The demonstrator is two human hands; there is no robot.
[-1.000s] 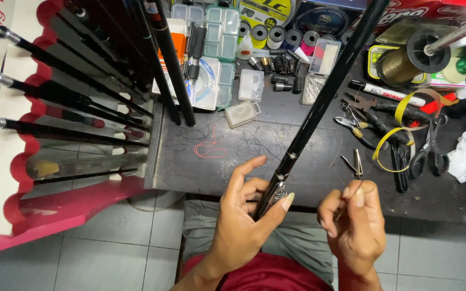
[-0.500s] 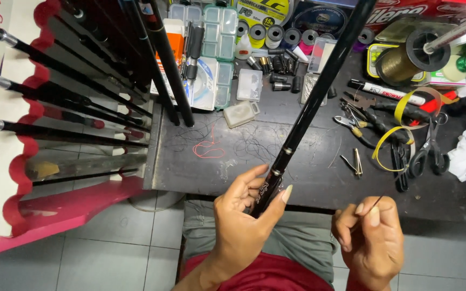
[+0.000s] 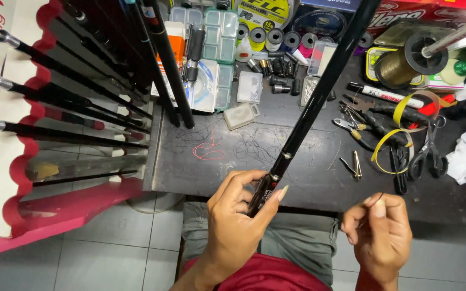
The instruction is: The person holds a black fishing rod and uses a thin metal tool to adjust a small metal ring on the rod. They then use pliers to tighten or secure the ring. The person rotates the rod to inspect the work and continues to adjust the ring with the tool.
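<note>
- Dark workbench [image 3: 297, 178] over a grey tiled floor, its top scattered with loose thread; a red-and-white rack [image 3: 6, 215] of black rods stands just left of the bench.
- Left hand [image 3: 238, 215] is closed round the lower end of a black fishing rod [image 3: 319, 102], fingers curled on one side and thumb pressed on the other, at the bench's near edge.
- From that hand the rod's long axis runs up and to the right, crossing the bench and leaving the view past the far clutter.
- Right hand [image 3: 378, 231] is apart from the rod, to its right and slightly nearer the person, off the bench's near edge. Thumb and forefinger are narrowly pinched; something thin seems to be held, but I cannot tell what.
- Pliers [image 3: 351, 126], scissors [image 3: 427, 151] and a line spool [image 3: 400, 64] lie on the bench to the right of the rod; clear plastic tackle boxes [image 3: 217, 37] sit to its left.
</note>
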